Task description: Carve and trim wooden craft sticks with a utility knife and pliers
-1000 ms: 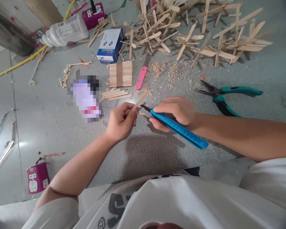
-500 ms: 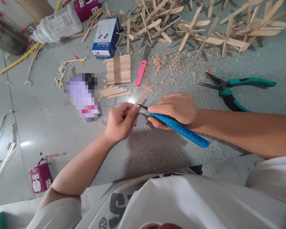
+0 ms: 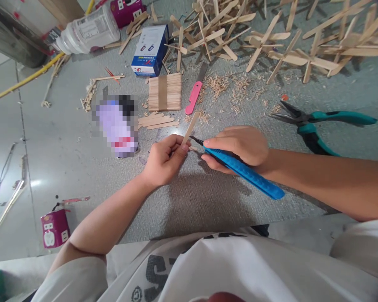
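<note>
My left hand (image 3: 164, 161) is closed around a thin wooden stick (image 3: 190, 128) that points up and to the right. My right hand (image 3: 239, 149) grips a blue utility knife (image 3: 245, 174), its dark blade tip touching the stick just above my left fingers. Both hands work over a grey mat (image 3: 208, 197). A small offcut lies right under the blade.
A banded stack of sticks (image 3: 164, 92), loose sticks (image 3: 157, 121), a pink knife (image 3: 193, 97) and wood chips lie beyond my hands. Teal pliers (image 3: 321, 121) rest at right. Glued stick crosses (image 3: 271, 37) fill the far side. A blue box (image 3: 150, 49), a plastic bottle (image 3: 88, 31) and a magenta socket (image 3: 54, 228) lie around.
The hands stay together with the blade at the stick; the stick has tilted slightly more upright. The view shifted a little.
</note>
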Available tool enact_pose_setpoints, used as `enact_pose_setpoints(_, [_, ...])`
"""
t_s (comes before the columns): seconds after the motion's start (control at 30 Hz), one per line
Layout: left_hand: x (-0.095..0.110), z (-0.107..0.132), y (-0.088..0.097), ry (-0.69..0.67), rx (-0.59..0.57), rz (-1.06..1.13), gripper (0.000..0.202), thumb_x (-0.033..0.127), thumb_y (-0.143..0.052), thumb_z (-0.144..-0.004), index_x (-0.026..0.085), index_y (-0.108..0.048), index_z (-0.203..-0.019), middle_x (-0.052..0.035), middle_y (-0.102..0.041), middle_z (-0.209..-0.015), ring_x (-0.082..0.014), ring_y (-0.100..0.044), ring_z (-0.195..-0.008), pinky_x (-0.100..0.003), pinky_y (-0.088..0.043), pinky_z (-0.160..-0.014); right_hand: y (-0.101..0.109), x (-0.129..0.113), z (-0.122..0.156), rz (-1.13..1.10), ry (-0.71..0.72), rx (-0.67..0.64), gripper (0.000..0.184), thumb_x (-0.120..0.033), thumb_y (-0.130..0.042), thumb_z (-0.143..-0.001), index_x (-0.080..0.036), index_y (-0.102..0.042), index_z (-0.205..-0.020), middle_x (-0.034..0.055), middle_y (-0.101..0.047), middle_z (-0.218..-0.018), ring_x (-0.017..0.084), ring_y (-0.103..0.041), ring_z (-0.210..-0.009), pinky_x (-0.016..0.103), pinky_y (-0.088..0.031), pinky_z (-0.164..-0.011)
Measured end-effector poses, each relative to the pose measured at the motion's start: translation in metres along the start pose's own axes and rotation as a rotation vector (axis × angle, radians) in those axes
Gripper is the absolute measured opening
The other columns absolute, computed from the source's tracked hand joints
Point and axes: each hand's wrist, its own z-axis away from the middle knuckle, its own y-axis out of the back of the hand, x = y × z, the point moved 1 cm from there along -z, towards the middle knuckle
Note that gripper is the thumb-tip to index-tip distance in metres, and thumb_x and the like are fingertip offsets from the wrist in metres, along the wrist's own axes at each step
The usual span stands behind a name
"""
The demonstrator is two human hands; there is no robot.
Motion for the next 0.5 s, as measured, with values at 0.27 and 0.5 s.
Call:
enact_pose_setpoints(0.27, [0.0008, -0.0003, -0.0005, 0.015, 0.025, 0.042, 0.058, 0.075, -0.068, -0.11, 0.018, -0.073, -0.102, 0.0031, -0.061, -0.062, -0.0102, -0.054, -0.054, -0.023, -0.041, -0.054, -0.0001, 0.0007, -0.0007, -0.016, 0.011, 0.0, 0.023, -0.027, -0.073, -0.109, -0.026, -0.064, -0.131, -0.0004, -0.087, -0.091, 0.017, -0.08, -0.067, 0.03, -0.06, -0.065])
enact_pose_setpoints(0.5, [0.0063, -0.0004, 0.0007, 0.042, 0.026, 0.004, 0.061, 0.077, -0.069, -0.109, 0.018, -0.074, -0.099, 0.0034, -0.061, -0.06, -0.0101, -0.05, -0.052, -0.024, -0.04, -0.053, 0.0006, 0.0022, 0.002, -0.111, -0.076, -0.06, 0.03, -0.028, -0.075, -0.108, -0.031, -0.06, -0.134, -0.0083, -0.077, -0.076, 0.016, -0.069, -0.056, 0.031, -0.055, -0.059])
